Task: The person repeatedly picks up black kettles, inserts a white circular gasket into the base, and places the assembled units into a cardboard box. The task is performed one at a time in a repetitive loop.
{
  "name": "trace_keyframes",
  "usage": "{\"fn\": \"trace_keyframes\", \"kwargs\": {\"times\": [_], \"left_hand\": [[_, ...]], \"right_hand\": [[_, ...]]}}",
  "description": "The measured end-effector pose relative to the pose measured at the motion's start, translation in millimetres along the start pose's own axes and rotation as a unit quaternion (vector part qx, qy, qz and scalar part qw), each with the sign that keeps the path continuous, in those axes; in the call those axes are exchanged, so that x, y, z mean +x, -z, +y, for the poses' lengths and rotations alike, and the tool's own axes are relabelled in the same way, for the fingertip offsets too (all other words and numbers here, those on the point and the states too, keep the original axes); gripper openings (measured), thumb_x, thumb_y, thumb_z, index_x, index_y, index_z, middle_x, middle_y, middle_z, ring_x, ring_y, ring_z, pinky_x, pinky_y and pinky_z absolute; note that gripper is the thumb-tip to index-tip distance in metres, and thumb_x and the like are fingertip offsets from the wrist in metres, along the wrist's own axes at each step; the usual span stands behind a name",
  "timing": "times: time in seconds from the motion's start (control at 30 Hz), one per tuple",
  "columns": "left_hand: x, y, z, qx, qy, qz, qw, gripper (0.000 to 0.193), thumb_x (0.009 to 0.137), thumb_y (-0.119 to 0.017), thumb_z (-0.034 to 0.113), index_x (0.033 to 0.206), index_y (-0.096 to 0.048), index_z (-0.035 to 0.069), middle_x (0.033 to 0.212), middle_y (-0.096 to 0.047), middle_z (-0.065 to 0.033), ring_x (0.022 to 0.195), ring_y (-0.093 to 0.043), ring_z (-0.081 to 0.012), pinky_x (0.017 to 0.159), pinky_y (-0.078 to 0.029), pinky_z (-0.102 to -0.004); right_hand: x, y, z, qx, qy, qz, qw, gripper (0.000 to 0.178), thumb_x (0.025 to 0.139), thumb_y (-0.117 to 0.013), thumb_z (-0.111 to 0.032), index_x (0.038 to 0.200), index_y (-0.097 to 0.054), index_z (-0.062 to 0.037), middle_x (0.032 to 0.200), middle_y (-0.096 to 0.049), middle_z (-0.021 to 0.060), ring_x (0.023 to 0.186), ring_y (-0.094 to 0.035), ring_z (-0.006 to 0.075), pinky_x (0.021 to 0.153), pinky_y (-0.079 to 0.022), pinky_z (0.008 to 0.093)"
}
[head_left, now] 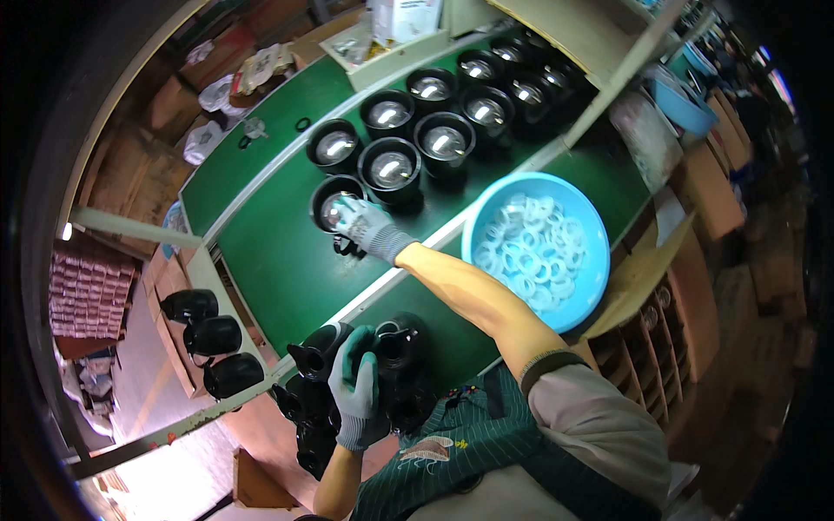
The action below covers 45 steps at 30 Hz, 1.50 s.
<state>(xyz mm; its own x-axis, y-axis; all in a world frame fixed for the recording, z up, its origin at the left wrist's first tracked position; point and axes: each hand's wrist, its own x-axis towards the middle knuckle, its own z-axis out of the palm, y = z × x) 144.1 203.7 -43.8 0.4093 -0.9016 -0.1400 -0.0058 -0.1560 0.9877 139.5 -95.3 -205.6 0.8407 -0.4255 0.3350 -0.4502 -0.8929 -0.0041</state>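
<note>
My right hand (369,227), in a white-and-grey knit glove, is at the nearest of several black jugs on the green bench. Its bent fingers lie over the rim of this black jug (323,193) and reach into its mouth, where a silvery, shiny inside shows. A dark handle-like part sticks out below the hand. My left hand (354,386), gloved alike, is over a cluster of black spouted jugs (317,352) at the near edge. Its fingers are stretched out with the thumb apart, beside a black jug (397,343); I see nothing held there.
A light-blue basin (599,252) full of translucent rings (534,252) stands to the right. More black jugs (391,165) fill the far bench. Three black jugs (213,336) lie on a left shelf. A divided cardboard box (647,347) is at right, and a metal post (621,74) slants across.
</note>
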Motion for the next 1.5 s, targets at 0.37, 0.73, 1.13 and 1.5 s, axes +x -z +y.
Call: {"fn": "trace_keyframes", "kwargs": {"times": [0.37, 0.73, 1.13, 1.5], "left_hand": [[104.4, -161.5, -5.4, 0.312, -0.257, -0.321, 0.856, 0.043, 0.089, -0.072, 0.02, 0.13, -0.064, 0.009, 0.124, -0.065, -0.0174, 0.11, -0.065, -0.0334, 0.096, -0.051, -0.0418], [134.3, -292.9, -188.2, 0.686, -0.342, -0.434, 0.474, 0.014, 0.078, -0.074, 0.022, 0.091, -0.078, 0.018, 0.115, -0.068, -0.0072, 0.114, -0.062, -0.0264, 0.092, -0.051, -0.0402], [62.4, -200.9, -45.8, 0.396, -0.234, -0.324, 0.827, 0.037, 0.085, -0.074, 0.015, 0.12, -0.07, 0.002, 0.126, -0.066, -0.018, 0.116, -0.063, -0.0362, 0.101, -0.05, -0.0411], [17.9, -139.0, -15.2, 0.113, 0.017, -0.285, 0.952, 0.038, 0.092, -0.069, 0.013, 0.124, -0.065, -0.006, 0.108, -0.072, -0.008, 0.1, -0.065, -0.0141, 0.093, -0.05, -0.0299]], "right_hand": [[-337.4, 89.7, -127.1, 0.221, -0.38, 0.073, 0.895, 0.037, 0.088, -0.072, -0.028, 0.121, -0.064, -0.0133, 0.131, -0.056, 0.0178, 0.12, -0.057, 0.0371, 0.1, -0.049, 0.0471], [-590.9, 215.1, -93.5, 0.075, -0.7, 0.306, 0.64, 0.026, 0.086, -0.075, -0.013, 0.111, -0.068, -0.0082, 0.111, -0.067, 0.0164, 0.1, -0.068, 0.0352, 0.083, -0.056, 0.0425], [-569.5, 238.5, 111.3, 0.062, -0.764, -0.181, 0.616, 0.068, 0.076, -0.065, -0.056, 0.124, -0.07, -0.0082, 0.123, -0.068, 0.022, 0.138, -0.045, 0.0391, 0.107, -0.041, 0.0512], [-575.5, 240.3, 72.2, -0.133, -0.776, -0.151, 0.598, 0.117, 0.062, -0.069, -0.082, 0.15, -0.045, -0.0091, 0.152, -0.046, 0.0173, 0.139, -0.044, 0.0371, 0.113, -0.035, 0.0479]]}}
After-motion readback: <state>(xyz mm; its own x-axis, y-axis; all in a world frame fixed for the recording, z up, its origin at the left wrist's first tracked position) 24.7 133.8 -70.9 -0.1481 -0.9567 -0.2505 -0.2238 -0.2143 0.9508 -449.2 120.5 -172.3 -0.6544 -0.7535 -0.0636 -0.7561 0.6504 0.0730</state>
